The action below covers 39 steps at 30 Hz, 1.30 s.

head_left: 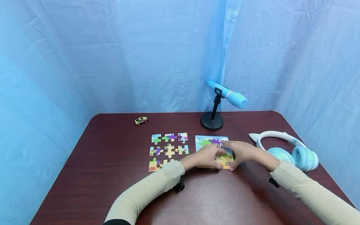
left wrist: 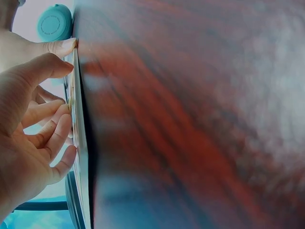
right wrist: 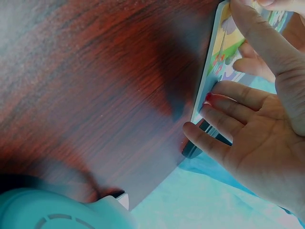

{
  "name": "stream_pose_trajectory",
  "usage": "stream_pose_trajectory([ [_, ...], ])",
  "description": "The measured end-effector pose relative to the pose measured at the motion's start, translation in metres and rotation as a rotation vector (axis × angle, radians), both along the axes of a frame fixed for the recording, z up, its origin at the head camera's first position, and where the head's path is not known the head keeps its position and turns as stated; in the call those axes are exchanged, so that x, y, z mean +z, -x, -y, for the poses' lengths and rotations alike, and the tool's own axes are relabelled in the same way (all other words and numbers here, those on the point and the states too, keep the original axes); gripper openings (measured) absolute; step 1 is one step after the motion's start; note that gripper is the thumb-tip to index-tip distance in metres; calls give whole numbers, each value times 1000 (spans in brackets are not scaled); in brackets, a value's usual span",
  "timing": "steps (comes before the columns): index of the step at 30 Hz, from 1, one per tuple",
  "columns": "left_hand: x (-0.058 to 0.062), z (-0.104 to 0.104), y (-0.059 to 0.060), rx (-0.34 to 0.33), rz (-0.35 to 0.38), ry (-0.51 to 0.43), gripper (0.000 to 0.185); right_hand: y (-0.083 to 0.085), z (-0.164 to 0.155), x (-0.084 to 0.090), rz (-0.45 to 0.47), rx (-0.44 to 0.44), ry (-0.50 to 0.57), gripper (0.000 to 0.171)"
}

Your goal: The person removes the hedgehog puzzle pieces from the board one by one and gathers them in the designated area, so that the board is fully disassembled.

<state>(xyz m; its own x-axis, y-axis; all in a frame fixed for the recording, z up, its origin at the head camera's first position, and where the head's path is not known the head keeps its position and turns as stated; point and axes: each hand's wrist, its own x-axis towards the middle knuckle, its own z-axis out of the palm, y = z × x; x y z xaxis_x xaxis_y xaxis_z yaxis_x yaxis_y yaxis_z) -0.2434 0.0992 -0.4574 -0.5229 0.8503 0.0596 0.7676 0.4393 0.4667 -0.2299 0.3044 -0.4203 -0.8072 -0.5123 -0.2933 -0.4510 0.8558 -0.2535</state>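
A square jigsaw puzzle board (head_left: 203,139) with a pale blue border and a colourful cartoon picture lies flat on the table. My left hand (head_left: 209,155) reaches over its middle, fingertips touching the picture and thumb near the lower edge. On the right part of the board rests my right hand (head_left: 242,152), its thumb at the near edge and its fingers spread toward the far side. In the right wrist view these fingers (right wrist: 238,102) look fairly straight. Part of the picture is hidden under both hands. Left of the board lie several loose jigsaw pieces (head_left: 170,150) in rows.
A blue microphone (head_left: 227,93) sits on a black stand (head_left: 212,121) behind the board. White and turquoise headphones (head_left: 281,153) lie at the right. A toy car (head_left: 141,120) stands at the back left of the brown table (head_left: 112,175). Blue cloth (head_left: 140,56) hangs around.
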Motion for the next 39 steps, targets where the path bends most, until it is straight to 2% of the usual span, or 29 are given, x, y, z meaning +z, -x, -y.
stream_pose_trajectory([
  [8, 2, -4, -2, 45, 12, 9, 54, 0, 1, 1, 7, -13, 0, 106],
  [13, 4, -5, -1, 43, 4, 21, 42, -1, 0, 2, 5, -5, 4, 108],
  [24, 4, -2, 3, 13, 44, 10, 53, 0, -2, -1, 14, -9, 17, 109],
  [32, 6, -5, 3, -6, -2, 30, 56, -1, -2, -1, 5, 2, 13, 110],
  [39, 3, -5, 4, 11, -11, 9, 54, -1, -3, 0, 4, 3, 30, 108],
])
